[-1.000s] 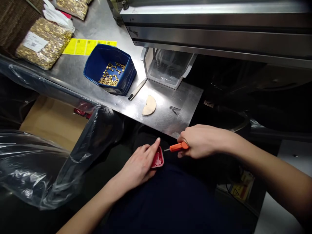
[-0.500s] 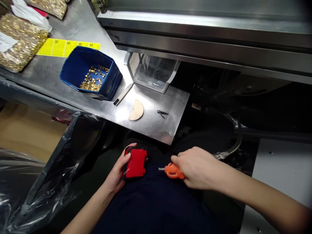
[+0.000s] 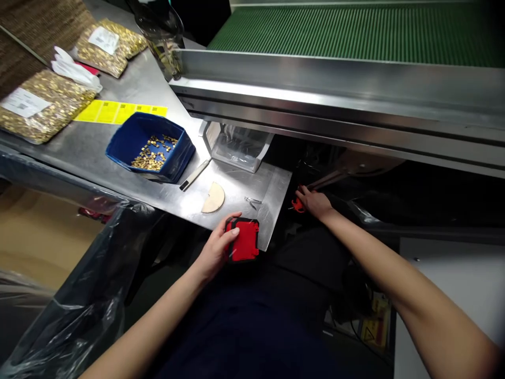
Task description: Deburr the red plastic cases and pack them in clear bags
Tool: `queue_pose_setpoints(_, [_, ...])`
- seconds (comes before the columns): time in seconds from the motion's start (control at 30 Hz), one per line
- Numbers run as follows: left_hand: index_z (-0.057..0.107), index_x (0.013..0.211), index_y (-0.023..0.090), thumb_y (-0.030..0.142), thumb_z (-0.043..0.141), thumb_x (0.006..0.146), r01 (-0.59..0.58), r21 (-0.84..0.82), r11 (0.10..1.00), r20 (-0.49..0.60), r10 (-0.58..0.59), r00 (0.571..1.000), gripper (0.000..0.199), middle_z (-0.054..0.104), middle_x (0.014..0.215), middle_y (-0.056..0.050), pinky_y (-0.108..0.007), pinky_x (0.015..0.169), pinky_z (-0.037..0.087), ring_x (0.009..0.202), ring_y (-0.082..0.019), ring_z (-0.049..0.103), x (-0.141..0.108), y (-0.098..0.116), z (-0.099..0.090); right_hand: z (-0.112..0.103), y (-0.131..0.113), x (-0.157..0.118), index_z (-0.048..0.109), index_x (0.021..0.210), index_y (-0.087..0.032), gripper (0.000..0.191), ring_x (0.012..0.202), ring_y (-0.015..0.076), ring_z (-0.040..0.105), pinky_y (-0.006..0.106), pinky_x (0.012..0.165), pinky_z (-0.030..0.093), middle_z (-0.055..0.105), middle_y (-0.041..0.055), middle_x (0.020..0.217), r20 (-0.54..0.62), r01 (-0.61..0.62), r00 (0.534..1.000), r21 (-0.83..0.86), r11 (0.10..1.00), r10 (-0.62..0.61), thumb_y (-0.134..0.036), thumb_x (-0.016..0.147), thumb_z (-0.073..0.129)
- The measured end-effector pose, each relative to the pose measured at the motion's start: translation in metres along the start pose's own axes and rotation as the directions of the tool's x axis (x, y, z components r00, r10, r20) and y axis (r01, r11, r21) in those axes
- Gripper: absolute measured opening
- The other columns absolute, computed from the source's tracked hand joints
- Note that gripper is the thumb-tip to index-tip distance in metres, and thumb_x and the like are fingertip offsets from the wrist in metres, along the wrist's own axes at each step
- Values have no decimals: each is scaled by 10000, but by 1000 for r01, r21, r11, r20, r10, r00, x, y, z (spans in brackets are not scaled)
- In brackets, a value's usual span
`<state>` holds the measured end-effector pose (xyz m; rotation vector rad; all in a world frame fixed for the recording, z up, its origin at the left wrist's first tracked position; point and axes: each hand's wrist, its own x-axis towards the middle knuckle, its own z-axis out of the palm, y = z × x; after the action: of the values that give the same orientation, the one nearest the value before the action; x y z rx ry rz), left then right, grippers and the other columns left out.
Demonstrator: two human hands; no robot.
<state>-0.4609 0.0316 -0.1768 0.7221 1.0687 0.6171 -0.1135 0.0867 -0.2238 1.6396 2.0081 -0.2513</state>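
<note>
My left hand [image 3: 221, 243] is wrapped round a small red case [image 3: 246, 240] with black edges, its thumb on the red face. The case is at the front corner of the metal table and overlaps its edge in view. Under the conveyor's edge, right of the table, my right hand [image 3: 314, 203] grips an orange air blow gun [image 3: 298, 205] with a thin nozzle pointing left. On the table nearby lie a small metal clipper-like tool [image 3: 253, 201], a pale part-round disc [image 3: 213, 198] and a white pen-like tool [image 3: 195, 175].
A blue bin [image 3: 173, 158] holds many small brass pieces. Beside it stands a clear tray [image 3: 252, 167]. Bags of brass parts [image 3: 47, 102] lie at left, near yellow labels [image 3: 106, 112]. A green conveyor belt [image 3: 347, 34] runs along the back; a plastic-lined box [image 3: 43, 237] is at lower left.
My right hand has moved forward with the air blow gun, in under the conveyor. My left hand has brought the red case up and right to the table corner. The view has tilted up.
</note>
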Motion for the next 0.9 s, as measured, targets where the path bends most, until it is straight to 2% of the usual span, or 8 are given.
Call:
queue_pose_setpoints(0.1, [480,1416,252,550,610,920,-99,204,974,-28,107,994,594,693,1232,-88,-419,899,589,1038,-276,705,18,-6,7,9,4,6,468,1470,-183,425,1061,243,655,378,827,559,513,157,1472,-7,-41,999,1,999,41,-262,1055,505])
queue_pose_setpoints(0.17, [467,1402,260,549,593,937,-123,286,950,-40,140,989,562,697,1211,-80,-427,911,575,1024,-269,705,22,-9,8,11,5,4,434,1500,-213,452,1042,229,657,370,812,569,540,125,1437,-22,-48,999,10,999,48,-251,1056,506])
queue_pose_setpoints(0.3, [512,1366,266,525,568,972,-170,475,863,-47,218,975,475,687,1249,-79,-471,1035,487,1136,-293,658,21,-11,8,8,6,-10,383,1551,-223,557,1018,240,668,308,728,513,572,145,1372,-72,-56,996,41,998,59,-78,1013,407])
queue_pose_setpoints(0.47, [555,1365,241,490,506,1014,-186,641,745,-88,312,946,433,639,1308,-106,-492,1109,417,1247,-312,586,24,-7,5,-3,3,-47,351,1563,-170,546,1025,293,656,357,762,491,590,178,1302,-204,-128,968,103,986,146,-154,1018,391])
queue_pose_setpoints(0.57, [580,1329,238,459,506,1021,-209,707,676,-88,378,922,387,624,1233,-95,-463,1056,461,1146,-284,615,28,-5,3,-4,3,-75,418,1503,-154,473,1034,306,649,391,833,489,611,168,1258,-281,-165,938,150,975,202,-230,1036,388])
queue_pose_setpoints(0.67, [581,1295,233,459,521,1014,-215,759,615,-102,439,893,365,587,1186,-91,-451,947,518,970,-251,637,30,-2,2,9,2,-96,520,1391,-168,387,995,293,659,402,870,483,655,136,1193,-362,-155,897,280,948,253,-260,1032,410])
queue_pose_setpoints(0.8, [586,1236,229,437,520,1015,-248,821,515,-91,547,832,311,599,1152,-95,-417,909,526,978,-253,628,46,24,1,31,0,-102,619,1152,-191,247,1025,270,674,398,926,471,707,99,1087,-447,-114,823,472,874,349,-256,1021,421])
queue_pose_setpoints(0.9, [663,1026,222,420,501,1025,-285,859,425,-22,588,809,256,675,1015,-73,-376,911,519,971,-245,645,87,68,-1,36,-2,-97,631,1097,-198,221,983,263,683,397,911,468,720,85,1046,-452,-125,801,513,849,392,-261,1016,434])
